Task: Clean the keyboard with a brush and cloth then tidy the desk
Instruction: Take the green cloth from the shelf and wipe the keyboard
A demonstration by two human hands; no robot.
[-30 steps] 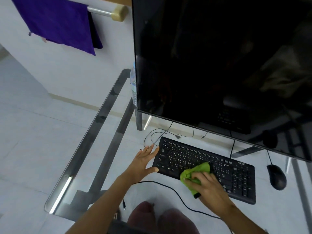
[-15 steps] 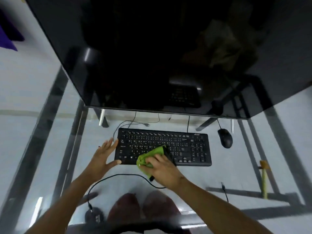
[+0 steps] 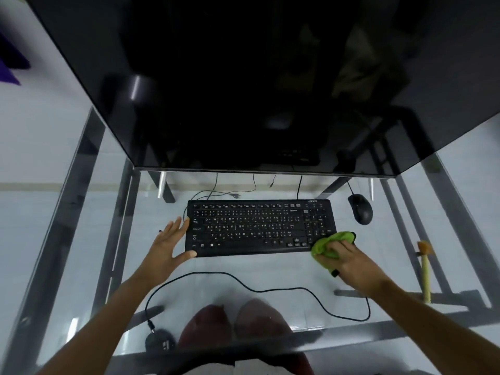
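The left hand (image 3: 169,246) lies flat with straight fingers against the keyboard's (image 3: 259,228) left end. The right hand (image 3: 345,259) grips the green cloth (image 3: 328,243) at its right front corner, on the glass tabletop (image 3: 257,269).

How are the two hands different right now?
The left hand lies flat with straight fingers against the keyboard's left end, while the right hand curls round the green cloth at its right end. The left hand holds nothing; the right hand grips. Both are bare and touch the keyboard's ends.
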